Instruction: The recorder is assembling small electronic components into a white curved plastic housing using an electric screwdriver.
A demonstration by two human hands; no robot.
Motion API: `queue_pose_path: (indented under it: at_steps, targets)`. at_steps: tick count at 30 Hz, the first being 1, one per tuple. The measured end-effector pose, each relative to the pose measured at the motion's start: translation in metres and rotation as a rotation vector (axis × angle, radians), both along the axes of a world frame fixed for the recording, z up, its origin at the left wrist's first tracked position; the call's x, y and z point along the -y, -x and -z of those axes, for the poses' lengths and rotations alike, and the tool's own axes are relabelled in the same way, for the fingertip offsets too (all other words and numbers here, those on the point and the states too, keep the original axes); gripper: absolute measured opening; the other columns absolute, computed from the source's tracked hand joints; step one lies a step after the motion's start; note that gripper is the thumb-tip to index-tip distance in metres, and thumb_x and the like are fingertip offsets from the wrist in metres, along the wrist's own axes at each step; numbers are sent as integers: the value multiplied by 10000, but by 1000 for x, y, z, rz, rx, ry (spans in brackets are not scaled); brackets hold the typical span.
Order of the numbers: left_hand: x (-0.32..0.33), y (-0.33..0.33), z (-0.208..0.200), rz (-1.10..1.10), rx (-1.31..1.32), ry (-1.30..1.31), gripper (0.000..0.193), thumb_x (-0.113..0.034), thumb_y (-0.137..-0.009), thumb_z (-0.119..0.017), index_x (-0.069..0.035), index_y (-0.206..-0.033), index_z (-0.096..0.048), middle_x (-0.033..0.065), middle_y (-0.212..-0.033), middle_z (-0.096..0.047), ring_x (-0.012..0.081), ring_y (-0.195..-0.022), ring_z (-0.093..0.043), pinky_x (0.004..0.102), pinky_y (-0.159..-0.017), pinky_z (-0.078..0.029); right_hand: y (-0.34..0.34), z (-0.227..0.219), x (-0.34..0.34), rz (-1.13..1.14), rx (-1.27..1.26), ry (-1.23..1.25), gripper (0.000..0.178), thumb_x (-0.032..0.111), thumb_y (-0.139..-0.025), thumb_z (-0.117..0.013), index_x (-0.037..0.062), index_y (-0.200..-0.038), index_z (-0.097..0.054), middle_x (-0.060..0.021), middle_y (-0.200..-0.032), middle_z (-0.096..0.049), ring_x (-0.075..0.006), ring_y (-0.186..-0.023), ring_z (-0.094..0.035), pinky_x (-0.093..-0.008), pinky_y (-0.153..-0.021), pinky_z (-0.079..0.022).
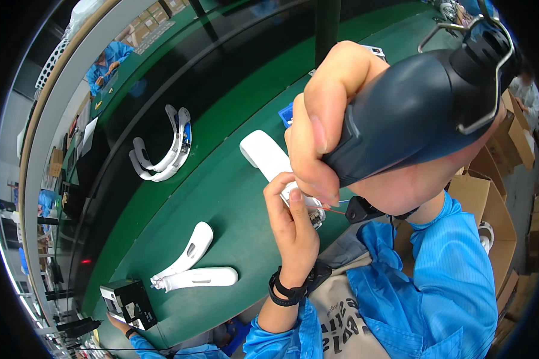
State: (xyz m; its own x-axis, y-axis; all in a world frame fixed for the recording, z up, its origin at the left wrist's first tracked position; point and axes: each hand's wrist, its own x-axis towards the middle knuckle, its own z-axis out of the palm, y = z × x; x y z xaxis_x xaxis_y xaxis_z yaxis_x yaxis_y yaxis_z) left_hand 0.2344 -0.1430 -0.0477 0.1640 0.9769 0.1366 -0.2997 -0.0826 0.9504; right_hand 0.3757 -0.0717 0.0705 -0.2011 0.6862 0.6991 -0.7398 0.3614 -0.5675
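Note:
My right hand [323, 107] wraps round a dark electric screwdriver [407, 113] with a metal hanging loop on its end. The tool is close to the camera and covers part of the work; its tip is hidden. Below it, my left hand [293, 230] grips a white curved shell part [266, 152] between thumb and fingers. The shell slants over the green bench, its far end sticking out past my fingers. Small inner parts [316, 216] and a thin red wire [332, 209] show at its near end. A black strap [293, 290] circles my left wrist.
A white U-shaped neckband [167, 158] lies at the far left. Nearer are two white curved arms [191, 263] meeting at one end. A co-worker's hand [118, 323] is by a black box [129, 302]. A blue tray [286, 113] sits behind my hands; cardboard boxes [485, 203] stand right.

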Motion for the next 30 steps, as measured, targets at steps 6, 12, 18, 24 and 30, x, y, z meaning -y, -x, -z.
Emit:
queue_pose_path:
  at_steps: [6, 12, 18, 24, 30]
  targets:
    - [-1, -3, -11, 4, -8, 8, 280, -192, -1177, -425, -31, -1404, -451, 102, -1063, -659, 126, -847, -681, 265, -762, -542, -9, -17, 4, 14, 91, -9, 1073, 1044, -763, -444, 17, -1048, -572, -204, -750, -674, -200, -576, -589, -329, -529, -520]
    - [-1, -1, -8, 16, -8, 2, 280, -202, -1178, -427, -26, -1394, -455, 105, -1062, -657, 131, -855, -687, 267, -768, -548, 5, -16, 18, 92, -27, 154, 1066, 1050, -759, -433, 26, -1027, -559, -200, -738, -662, -200, -543, -561, -339, -502, -503]
    - [-2, -4, -8, 24, 3, 0, 286, -211, -1178, -430, -23, -1392, -451, 109, -1066, -658, 139, -865, -695, 273, -776, -557, -6, 9, 16, 286, 31, 78, 1035, 904, -975, -173, -53, -1016, -564, -157, -879, -662, -203, -548, -588, -317, -460, -458]
    - [-2, -5, -13, -44, -75, -67, 288, -203, -1179, -423, -18, -1399, -443, 114, -1084, -659, 147, -879, -699, 283, -785, -566, 14, -5, 15, 205, 6, 116, 1169, 1029, -827, -150, -48, -955, -585, -107, -757, -624, -164, -541, -562, -305, -460, -440]
    - [0, -5, -11, -90, -98, -87, 276, -175, -1177, -412, -13, -1397, -443, 115, -1096, -650, 139, -889, -688, 279, -785, -561, 12, -4, 13, 14, 2, 148, 1227, 1114, -619, -332, -34, -976, -580, -124, -744, -626, -173, -582, -582, -308, -500, -472]
